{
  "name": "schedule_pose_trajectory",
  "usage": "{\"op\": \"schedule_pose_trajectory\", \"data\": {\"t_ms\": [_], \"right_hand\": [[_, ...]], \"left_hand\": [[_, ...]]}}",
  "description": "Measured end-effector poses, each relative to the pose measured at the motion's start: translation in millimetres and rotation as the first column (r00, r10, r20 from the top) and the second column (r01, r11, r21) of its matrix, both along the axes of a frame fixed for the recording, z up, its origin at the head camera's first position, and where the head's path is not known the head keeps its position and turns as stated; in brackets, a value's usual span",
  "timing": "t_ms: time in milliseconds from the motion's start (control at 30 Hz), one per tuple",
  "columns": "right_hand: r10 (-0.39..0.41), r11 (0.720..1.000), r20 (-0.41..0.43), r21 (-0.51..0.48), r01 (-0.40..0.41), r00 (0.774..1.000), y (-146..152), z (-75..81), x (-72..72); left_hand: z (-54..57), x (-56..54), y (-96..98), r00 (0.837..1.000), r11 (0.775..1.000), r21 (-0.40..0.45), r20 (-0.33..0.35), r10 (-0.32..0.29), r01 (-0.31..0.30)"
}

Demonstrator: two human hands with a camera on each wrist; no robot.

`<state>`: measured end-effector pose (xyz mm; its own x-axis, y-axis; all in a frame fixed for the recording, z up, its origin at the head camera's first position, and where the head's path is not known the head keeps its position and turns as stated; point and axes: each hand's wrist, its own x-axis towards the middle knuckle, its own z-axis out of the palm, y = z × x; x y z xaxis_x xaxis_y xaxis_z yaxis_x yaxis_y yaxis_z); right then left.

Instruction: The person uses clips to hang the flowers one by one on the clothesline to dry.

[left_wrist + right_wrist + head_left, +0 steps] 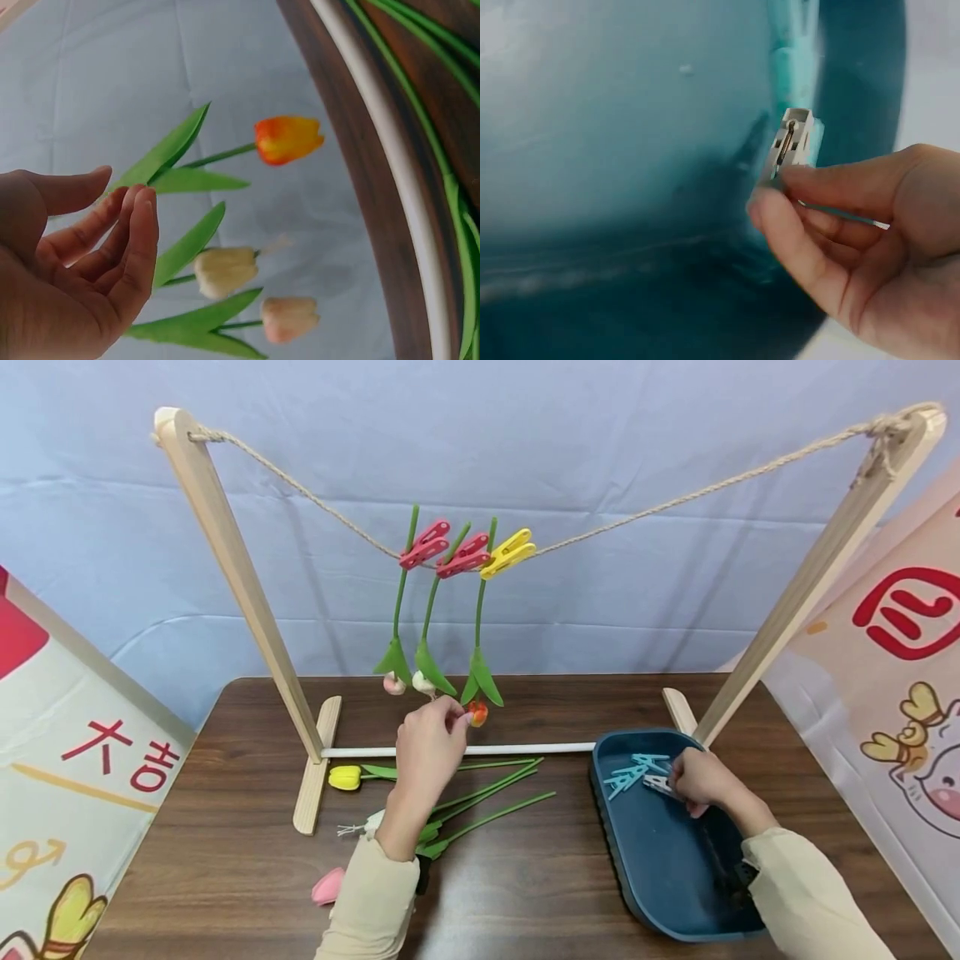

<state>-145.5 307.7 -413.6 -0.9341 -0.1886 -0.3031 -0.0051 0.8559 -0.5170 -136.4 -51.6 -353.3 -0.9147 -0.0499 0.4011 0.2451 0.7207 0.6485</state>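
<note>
Three artificial tulips hang upside down from a rope: an orange one [289,140], a white one [226,271] and a pale pink one [291,319]. Two pink clothespins [425,545] and a yellow clothespin [507,553] clip their stems. My left hand [431,743] is raised by the orange tulip, its thumb and loosely bent fingers apart with nothing between them, overlapping the leaves in the left wrist view. Inside the blue bin [667,868], my right hand [705,781] pinches a white clothespin [793,139] between thumb and index finger. Several light blue clothespins [630,772] lie beside it.
A wooden frame [240,585] holds the rope [675,503] across the table, with a white bar [532,748] low between its posts. More tulips lie on the tabletop under my left arm, among them a yellow one [345,777] and a pink one [327,887].
</note>
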Motion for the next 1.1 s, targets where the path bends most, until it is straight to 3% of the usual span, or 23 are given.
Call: {"op": "schedule_pose_trajectory", "data": {"t_ms": [167,367,533,767,900,1100], "right_hand": [[0.067,0.998,-0.143,0.03,-0.064,0.987,-15,23.8,-2.9],[0.224,0.973,-0.301,0.117,-0.197,0.927,-53,52.8,-4.6],[0.295,0.954,-0.297,0.035,-0.298,0.908,-84,67.7,-0.4],[0.407,0.897,-0.316,-0.041,-0.441,0.857,-115,74.7,6.5],[0.43,0.876,-0.33,-0.074,-0.477,0.84,-125,77.1,9.7],[0.413,0.874,-0.333,-0.117,-0.471,0.848,-128,73.7,11.0]], "left_hand": [[-9.0,2.8,8.4,0.998,0.997,-0.048,0.012,-0.057,0.058],[-19.7,5.5,20.9,0.982,0.978,-0.099,-0.01,-0.187,0.185],[-23.7,9.6,34.6,0.955,0.939,-0.179,0.013,-0.297,0.294],[-23.8,14.9,46.9,0.923,0.895,-0.228,0.094,-0.372,0.384],[-23.1,16.8,48.3,0.917,0.876,-0.269,0.11,-0.384,0.4],[-21.6,16.8,45.1,0.92,0.879,-0.272,0.096,-0.381,0.392]]}}
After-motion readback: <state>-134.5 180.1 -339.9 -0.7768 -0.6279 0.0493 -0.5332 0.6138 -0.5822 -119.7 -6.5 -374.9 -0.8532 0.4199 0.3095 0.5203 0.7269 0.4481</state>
